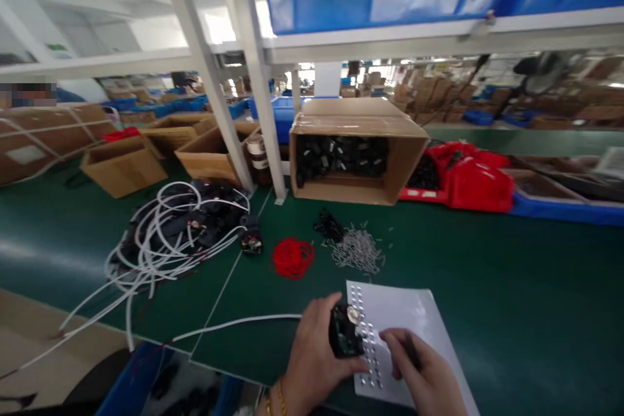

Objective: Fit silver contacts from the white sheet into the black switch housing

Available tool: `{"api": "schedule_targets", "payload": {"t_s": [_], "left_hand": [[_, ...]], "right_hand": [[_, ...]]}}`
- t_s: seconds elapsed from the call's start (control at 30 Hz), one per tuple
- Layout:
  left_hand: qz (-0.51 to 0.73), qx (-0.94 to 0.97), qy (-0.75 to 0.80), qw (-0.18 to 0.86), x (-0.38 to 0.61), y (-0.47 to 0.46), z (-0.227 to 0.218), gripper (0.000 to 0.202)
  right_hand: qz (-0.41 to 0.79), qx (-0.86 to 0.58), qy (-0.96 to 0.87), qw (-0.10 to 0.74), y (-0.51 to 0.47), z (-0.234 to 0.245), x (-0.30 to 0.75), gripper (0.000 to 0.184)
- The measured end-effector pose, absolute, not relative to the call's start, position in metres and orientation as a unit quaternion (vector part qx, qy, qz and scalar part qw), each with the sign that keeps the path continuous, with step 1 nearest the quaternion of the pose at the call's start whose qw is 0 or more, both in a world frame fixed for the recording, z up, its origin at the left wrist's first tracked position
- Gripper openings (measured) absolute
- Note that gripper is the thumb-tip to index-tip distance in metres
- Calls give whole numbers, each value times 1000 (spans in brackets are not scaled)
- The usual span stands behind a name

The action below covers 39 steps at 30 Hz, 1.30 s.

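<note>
My left hand (314,354) grips a black housing (345,333) with its open side up, showing a green board and a round silver part. A white cable (234,323) runs left from behind this hand across the bench. Below the housing lies a white sheet (414,312) with rows of small shiny round pieces (373,357) along its left side. Over the sheet, my right hand (424,370) is closed, fingers pinched, around a dark slim object (412,352) whose kind I cannot make out. Its fingertips are apart from the housing.
A red bundle of thin rings (292,258), a pile of small grey pieces (358,250) and black parts (330,226) lie ahead. White-cabled black units (195,221) are heaped left. Behind stand an open carton (341,192), red bins (480,182) and shelf posts (260,78).
</note>
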State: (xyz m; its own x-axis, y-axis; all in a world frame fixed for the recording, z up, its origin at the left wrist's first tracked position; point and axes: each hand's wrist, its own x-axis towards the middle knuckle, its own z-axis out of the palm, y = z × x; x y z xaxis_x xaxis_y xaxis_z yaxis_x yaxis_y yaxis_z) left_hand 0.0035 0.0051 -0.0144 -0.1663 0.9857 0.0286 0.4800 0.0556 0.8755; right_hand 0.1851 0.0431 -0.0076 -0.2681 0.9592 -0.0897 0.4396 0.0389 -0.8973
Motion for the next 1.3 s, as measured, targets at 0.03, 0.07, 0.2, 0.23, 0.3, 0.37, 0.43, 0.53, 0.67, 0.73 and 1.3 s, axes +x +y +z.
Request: {"api": "schedule_targets", "payload": {"t_s": [0.03, 0.07, 0.2, 0.23, 0.3, 0.37, 0.43, 0.53, 0.67, 0.73, 1.3], "left_hand": [[384, 573, 663, 290, 4, 5, -17, 87], [373, 582, 668, 275, 5, 4, -18, 86], [348, 624, 661, 228, 9, 1, -13, 76], [346, 634, 657, 215, 11, 1, -12, 71], [338, 652, 653, 185, 15, 2, -9, 61], [319, 666, 654, 165, 20, 4, -7, 56], [293, 680, 655, 151, 24, 5, -6, 56], [252, 702, 653, 131, 31, 4, -6, 52], [196, 726, 650, 112, 39, 1, -8, 54], [180, 735, 645, 102, 42, 0, -10, 61], [429, 606, 661, 107, 17, -10, -30, 57]], "right_hand": [[460, -527, -649, 300, 44, -11, 186, 35], [467, -516, -645, 315, 45, -13, 185, 31], [434, -440, -688, 380, 40, -8, 174, 20], [426, -417, -709, 377, 38, -7, 172, 24], [406, -388, -749, 354, 36, -7, 170, 33], [381, -382, -778, 322, 35, -7, 173, 36], [353, -403, -797, 278, 34, -5, 179, 26], [273, -428, -845, 167, 33, 1, 190, 16], [101, -384, -917, 29, 34, 4, 198, 27], [63, -367, -928, 3, 36, 2, 200, 30], [339, -446, -742, 369, 12, -29, 152, 12]]}}
